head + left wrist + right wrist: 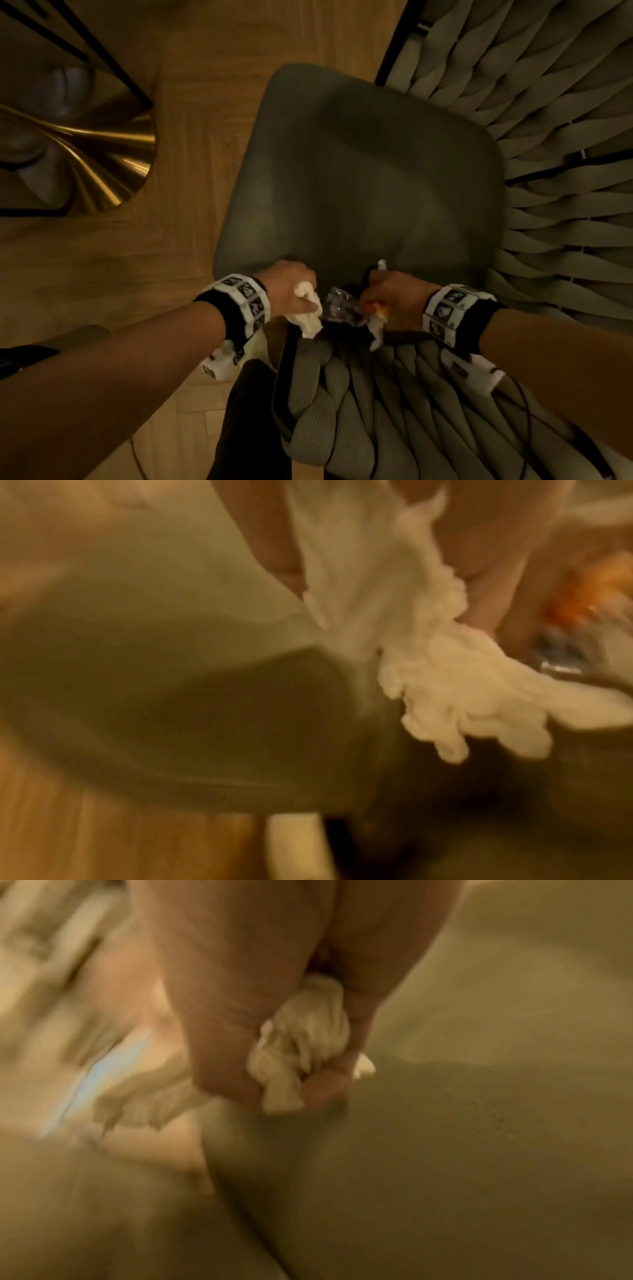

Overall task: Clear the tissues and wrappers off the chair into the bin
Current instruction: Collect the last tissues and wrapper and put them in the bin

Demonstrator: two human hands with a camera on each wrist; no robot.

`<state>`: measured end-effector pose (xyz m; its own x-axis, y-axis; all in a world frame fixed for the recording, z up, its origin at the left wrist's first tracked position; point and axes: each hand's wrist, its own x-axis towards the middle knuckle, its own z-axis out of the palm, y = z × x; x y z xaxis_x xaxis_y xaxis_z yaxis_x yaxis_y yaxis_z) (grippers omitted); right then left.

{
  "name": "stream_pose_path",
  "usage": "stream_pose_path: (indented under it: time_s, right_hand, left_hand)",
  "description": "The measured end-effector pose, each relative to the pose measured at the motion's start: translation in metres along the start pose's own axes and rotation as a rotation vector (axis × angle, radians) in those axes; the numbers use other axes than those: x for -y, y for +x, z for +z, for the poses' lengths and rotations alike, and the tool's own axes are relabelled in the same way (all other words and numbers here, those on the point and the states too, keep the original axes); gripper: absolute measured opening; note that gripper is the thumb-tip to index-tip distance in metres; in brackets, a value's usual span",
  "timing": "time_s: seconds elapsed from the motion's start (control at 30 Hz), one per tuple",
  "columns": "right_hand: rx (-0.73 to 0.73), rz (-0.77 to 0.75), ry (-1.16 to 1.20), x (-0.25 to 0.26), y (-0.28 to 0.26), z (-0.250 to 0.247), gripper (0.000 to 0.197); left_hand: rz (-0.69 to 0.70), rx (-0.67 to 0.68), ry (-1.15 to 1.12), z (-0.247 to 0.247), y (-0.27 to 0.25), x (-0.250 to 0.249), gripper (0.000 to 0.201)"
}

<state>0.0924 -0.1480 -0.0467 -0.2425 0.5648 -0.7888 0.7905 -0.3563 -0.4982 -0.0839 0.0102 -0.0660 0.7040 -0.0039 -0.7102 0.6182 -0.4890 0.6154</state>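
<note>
Both hands hover over the near edge of the grey-green chair seat (359, 178). My left hand (291, 291) grips a crumpled white tissue (308, 317), which hangs below its fingers in the left wrist view as tissue (445, 685). My right hand (394, 298) grips another white tissue (301, 1047) together with a clear crinkled wrapper (337, 306) and an orange-marked wrapper (375, 308). A tissue tip (382, 264) pokes out above the right fist. The two fists sit close together, the wrappers between them. No bin is in view.
The chair's woven strap back (565, 137) curves round the right and near sides. A brass table base (102, 161) with black frame stands on the wooden floor (191, 102) at left. A dark object (20, 359) lies at the left edge.
</note>
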Motion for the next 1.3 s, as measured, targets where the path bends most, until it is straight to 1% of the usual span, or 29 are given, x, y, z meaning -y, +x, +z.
stream_pose_path:
  time_s: [0.03,0.1,0.13,0.2,0.27,0.33,0.4,0.47,0.53,0.67,0.7,0.77,0.83,0.93,1.0,1.1,1.23,1.3]
  right_hand:
    - [-0.095,0.023,0.083,0.003,-0.007,-0.01,0.032]
    - [-0.254,0.069,0.225,0.016,-0.022,-0.03,0.038]
    - [-0.319,0.079,0.292,0.03,-0.03,-0.042,0.038]
    - [-0.402,0.076,0.473,0.059,-0.036,-0.061,0.036]
    - [-0.441,0.059,0.608,0.088,-0.034,-0.075,0.034]
    - [-0.476,0.009,0.634,0.123,-0.027,-0.088,0.032]
    - [-0.47,-0.039,0.63,0.17,-0.015,-0.098,0.032]
    - [-0.466,-0.08,0.622,0.219,0.0,-0.102,0.026]
    - [-0.448,-0.113,0.611,0.271,0.018,-0.099,0.022]
    - [-0.354,-0.118,0.585,0.386,0.067,-0.07,0.036]
    - [-0.324,-0.127,0.57,0.415,0.081,-0.057,0.037]
    - [-0.283,-0.16,0.553,0.471,0.112,-0.025,0.032]
    - [-0.248,-0.164,0.567,0.523,0.148,0.015,0.028]
    - [-0.221,-0.126,0.566,0.589,0.21,0.08,0.037]
    - [-0.223,-0.11,0.592,0.623,0.25,0.116,0.038]
    - [-0.224,-0.096,0.625,0.655,0.298,0.156,0.036]
    - [-0.201,-0.087,0.604,0.672,0.352,0.191,0.033]
    - [-0.202,-0.085,0.597,0.67,0.373,0.203,0.03]
  left_hand:
    - [-0.066,-0.111,-0.154,-0.009,-0.01,0.001,0.023]
    - [-0.155,-0.32,-0.431,-0.025,-0.033,0.0,0.02]
    - [-0.183,-0.416,-0.538,-0.033,-0.047,0.0,0.019]
    - [-0.226,-0.577,-0.703,-0.048,-0.077,0.001,0.015]
    - [-0.246,-0.702,-0.844,-0.06,-0.108,0.003,0.012]
    - [-0.252,-0.829,-0.924,-0.07,-0.147,0.008,0.012]
    - [-0.284,-0.979,-0.949,-0.073,-0.196,0.024,0.011]
    - [-0.315,-1.116,-0.986,-0.071,-0.244,0.046,0.01]
    - [-0.36,-1.214,-1.047,-0.061,-0.293,0.074,0.01]
    - [-0.52,-1.344,-1.129,-0.019,-0.392,0.155,0.01]
    - [-0.554,-1.375,-1.145,-0.006,-0.414,0.179,0.01]
    - [-0.601,-1.438,-1.168,0.021,-0.456,0.233,0.009]
    - [-0.663,-1.453,-1.2,0.048,-0.492,0.291,0.008]
    - [-0.765,-1.425,-1.334,0.088,-0.532,0.38,0.013]
    - [-0.811,-1.428,-1.402,0.11,-0.547,0.431,0.017]
    - [-0.836,-1.45,-1.413,0.134,-0.554,0.493,0.02]
    - [-0.856,-1.44,-1.38,0.161,-0.537,0.568,0.018]
    - [-0.895,-1.399,-1.358,0.174,-0.518,0.601,0.019]
